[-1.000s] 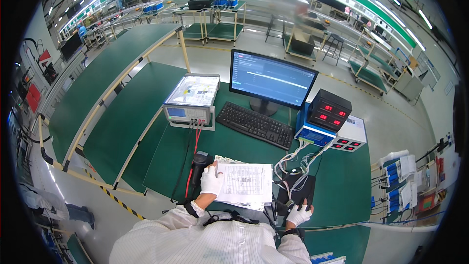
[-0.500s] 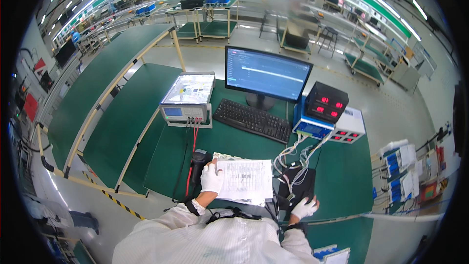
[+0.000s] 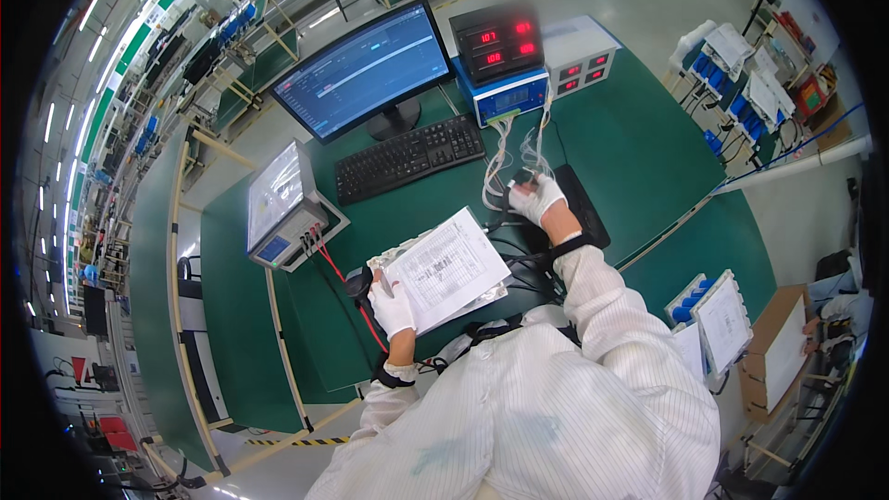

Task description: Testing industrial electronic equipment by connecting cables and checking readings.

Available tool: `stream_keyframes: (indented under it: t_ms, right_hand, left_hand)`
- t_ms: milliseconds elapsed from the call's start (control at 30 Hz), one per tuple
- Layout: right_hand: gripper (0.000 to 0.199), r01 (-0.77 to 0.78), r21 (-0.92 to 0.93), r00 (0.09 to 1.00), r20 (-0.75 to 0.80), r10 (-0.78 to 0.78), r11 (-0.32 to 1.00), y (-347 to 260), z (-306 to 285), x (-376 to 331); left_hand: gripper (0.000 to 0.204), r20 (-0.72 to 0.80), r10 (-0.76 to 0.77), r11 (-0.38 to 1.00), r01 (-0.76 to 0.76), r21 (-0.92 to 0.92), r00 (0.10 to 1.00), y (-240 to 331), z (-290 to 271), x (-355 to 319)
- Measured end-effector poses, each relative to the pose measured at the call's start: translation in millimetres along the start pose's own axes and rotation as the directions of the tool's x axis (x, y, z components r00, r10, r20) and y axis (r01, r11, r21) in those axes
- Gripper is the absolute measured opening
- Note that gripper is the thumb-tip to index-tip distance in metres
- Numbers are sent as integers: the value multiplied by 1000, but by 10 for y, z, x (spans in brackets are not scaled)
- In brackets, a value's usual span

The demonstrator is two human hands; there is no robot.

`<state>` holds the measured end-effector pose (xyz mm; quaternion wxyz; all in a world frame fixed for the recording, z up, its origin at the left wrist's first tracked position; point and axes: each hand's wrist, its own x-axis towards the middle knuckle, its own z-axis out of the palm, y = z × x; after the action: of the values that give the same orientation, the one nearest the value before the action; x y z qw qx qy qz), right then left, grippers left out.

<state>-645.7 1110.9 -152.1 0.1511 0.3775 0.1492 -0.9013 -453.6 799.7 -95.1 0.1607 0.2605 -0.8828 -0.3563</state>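
Note:
My left hand (image 3: 391,302), in a white glove, lies on the left edge of a printed paper sheet (image 3: 451,268) with its fingers curled on that edge. The sheet rests on a silvery bag on the green bench. A black handheld scanner (image 3: 358,283) sits just left of that hand. My right hand (image 3: 536,198), also gloved, reaches forward and closes on a bundle of white cables (image 3: 497,167) beside a black pad (image 3: 582,206). The cables run up to a blue-fronted instrument (image 3: 505,95).
A monitor (image 3: 367,72) and a black keyboard (image 3: 408,156) stand behind the sheet. A grey test box (image 3: 282,206) with red and black leads is at the left. Red-digit meters (image 3: 496,40) sit on the blue unit. A tray of blue parts (image 3: 707,315) is at the right.
My right hand has gone from close to my body forward to the white cables by the black pad. My left hand stays on the sheet's edge. My head has tilted, which turns the scene.

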Motion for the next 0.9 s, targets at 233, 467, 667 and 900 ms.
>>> stream_keyframes:
  t_ms: [233,467,667,900]
  right_hand:
    - [25,-54,256,974,225,-5,965,-133,204,191]
    - [37,153,-7,973,175,-150,988,-144,95,-308]
    - [41,142,-163,974,199,-108,976,-108,-28,-546]
    - [28,296,-808,882,27,-470,510,-109,-770,-639]
  left_hand:
    - [48,-47,54,999,-54,4,997,-288,-36,-48]
    - [47,-29,-40,997,42,63,999,-151,-92,-82]
    - [46,-59,13,999,-10,53,998,-128,-94,-63]
    - [45,-30,-16,999,17,33,999,-106,-107,-77]
